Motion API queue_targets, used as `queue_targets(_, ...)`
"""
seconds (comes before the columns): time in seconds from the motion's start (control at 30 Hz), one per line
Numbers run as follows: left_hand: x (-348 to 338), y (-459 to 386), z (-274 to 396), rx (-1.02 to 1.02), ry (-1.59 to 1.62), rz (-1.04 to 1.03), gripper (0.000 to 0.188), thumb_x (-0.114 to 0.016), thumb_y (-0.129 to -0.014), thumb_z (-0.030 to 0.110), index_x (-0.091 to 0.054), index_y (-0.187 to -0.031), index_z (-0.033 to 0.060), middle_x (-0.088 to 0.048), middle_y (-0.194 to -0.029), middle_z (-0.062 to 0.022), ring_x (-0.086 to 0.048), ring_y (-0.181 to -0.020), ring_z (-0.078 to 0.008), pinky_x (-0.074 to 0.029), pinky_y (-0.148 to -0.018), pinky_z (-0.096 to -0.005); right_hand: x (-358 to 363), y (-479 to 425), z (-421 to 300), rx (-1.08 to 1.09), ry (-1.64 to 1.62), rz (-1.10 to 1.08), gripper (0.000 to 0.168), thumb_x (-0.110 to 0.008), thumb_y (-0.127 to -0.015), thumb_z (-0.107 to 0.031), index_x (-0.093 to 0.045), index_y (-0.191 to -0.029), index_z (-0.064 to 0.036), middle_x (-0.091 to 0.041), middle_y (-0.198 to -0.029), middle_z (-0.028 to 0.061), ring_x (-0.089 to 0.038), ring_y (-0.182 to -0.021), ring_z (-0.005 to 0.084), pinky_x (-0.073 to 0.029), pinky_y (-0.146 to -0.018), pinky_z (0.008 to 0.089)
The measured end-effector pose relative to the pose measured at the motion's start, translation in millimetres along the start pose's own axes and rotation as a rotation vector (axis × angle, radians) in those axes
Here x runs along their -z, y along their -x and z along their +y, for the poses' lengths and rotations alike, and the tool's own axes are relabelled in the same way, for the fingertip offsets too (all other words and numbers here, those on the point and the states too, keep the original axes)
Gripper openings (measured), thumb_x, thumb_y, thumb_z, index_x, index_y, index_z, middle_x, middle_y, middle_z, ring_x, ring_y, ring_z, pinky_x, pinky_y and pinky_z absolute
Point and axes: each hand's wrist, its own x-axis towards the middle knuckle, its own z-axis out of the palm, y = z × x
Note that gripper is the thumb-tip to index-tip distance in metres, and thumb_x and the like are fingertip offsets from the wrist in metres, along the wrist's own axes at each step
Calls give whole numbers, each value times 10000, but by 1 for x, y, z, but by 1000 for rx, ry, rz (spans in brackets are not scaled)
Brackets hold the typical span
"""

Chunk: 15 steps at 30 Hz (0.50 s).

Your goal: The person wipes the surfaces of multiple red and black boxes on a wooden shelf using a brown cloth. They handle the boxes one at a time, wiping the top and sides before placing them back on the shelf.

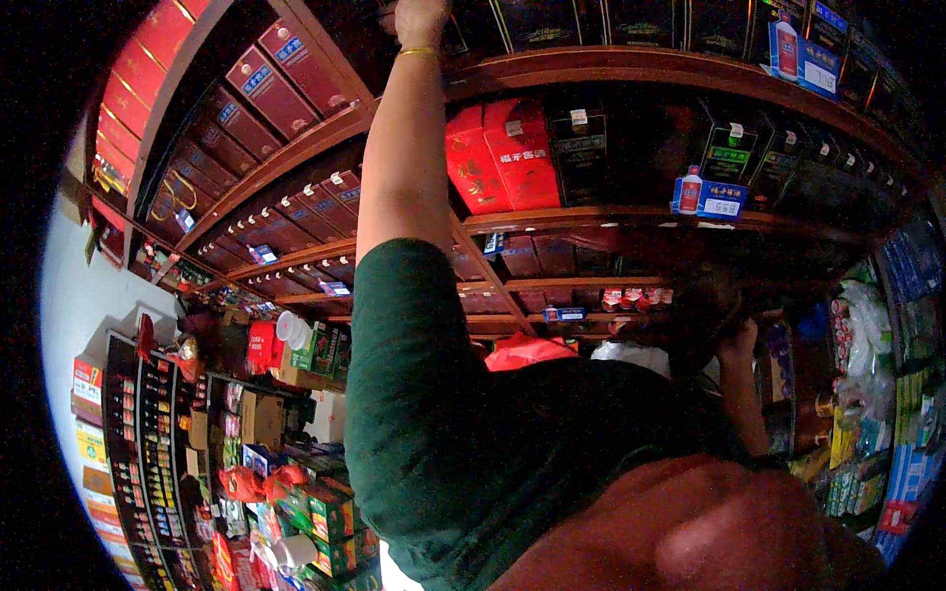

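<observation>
My left arm, in a dark green sleeve, is raised to the upper shelf. My left hand (423,22), with a gold-coloured bangle at the wrist, is cut off by the top edge of the view; its fingers are in shadow. Nearest to it are dark boxes with gold trim (547,26) on that shelf. Below, two red gift boxes (502,156) stand beside a black box (582,148). Low at the right, my right hand (739,341) is bent upward against a dark, blurred shape (709,306); whether it grips this cannot be told.
Wooden shelving (628,63) spans the front, with maroon boxes (284,89) at the left and price cards (720,199) on its edges. A rack of small bottles (159,443) stands lower left, near stacked green cartons (329,517) and a white cup (292,550). Plastic-wrapped goods (861,332) line the right.
</observation>
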Motion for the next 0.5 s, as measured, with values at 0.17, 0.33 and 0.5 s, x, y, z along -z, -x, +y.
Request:
queue_targets(0.17,-25,-19,-24,-143,81,73,584,-782,-656,473,-631,-719,-88,-642,-738,-258,-642,-738,-376,-506,-647,-439,33,-1,-2,120,146,-74,424,-519,-891,-252,-497,-1255,-35,-552,-1202,130,-545,-1072,304,-472,-911,442)
queue_targets(0.33,-39,-10,-1,-85,-57,173,620,-793,-667,438,-604,-970,-69,-651,-857,-235,-646,-793,-352,-512,-672,-418,29,2,0,99,145,-46,416,-527,-881,-256,-508,-1232,-32,-558,-1191,128,-545,-1069,303,-467,-917,445)
queue_targets(0.5,-67,-76,-67,-245,-204,121,796,-806,-627,402,-471,-1114,-131,-494,-1183,-289,-521,-1089,-400,-460,-896,-438,23,-6,15,17,164,-74,408,-535,-871,-259,-519,-1208,-29,-564,-1180,127,-544,-1066,303,-461,-923,448)
